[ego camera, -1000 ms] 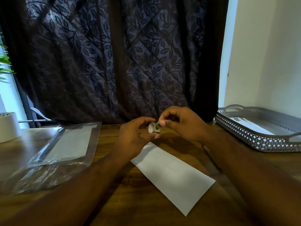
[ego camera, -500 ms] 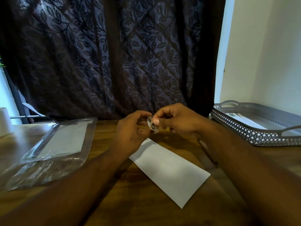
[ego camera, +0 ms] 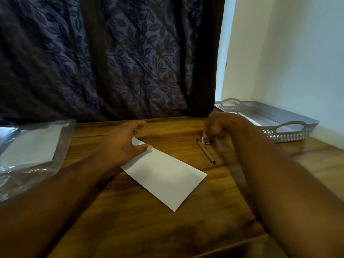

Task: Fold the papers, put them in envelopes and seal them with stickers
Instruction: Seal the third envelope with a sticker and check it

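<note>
Envelope [ego camera: 163, 175] lies flat, slantwise on the table [ego camera: 130, 220]. It's light, thin and quick to crease, so pin it by a corner. Left hand [ego camera: 119, 146] is spread over its far corner, thumb touching the edge. Further right, beside the pen [ego camera: 205, 151], right hand [ego camera: 217, 123] curls down, pinching a tiny sticker [ego camera: 205, 140], likely flimsy and tacky, best held by its rim. Tray [ego camera: 290, 135] sits beyond.

The left hand [ego camera: 121, 148] touches the white envelope [ego camera: 165, 175]; the right hand [ego camera: 220, 124] pinches a sticker [ego camera: 205, 141] beside a pen [ego camera: 206, 151].
</note>
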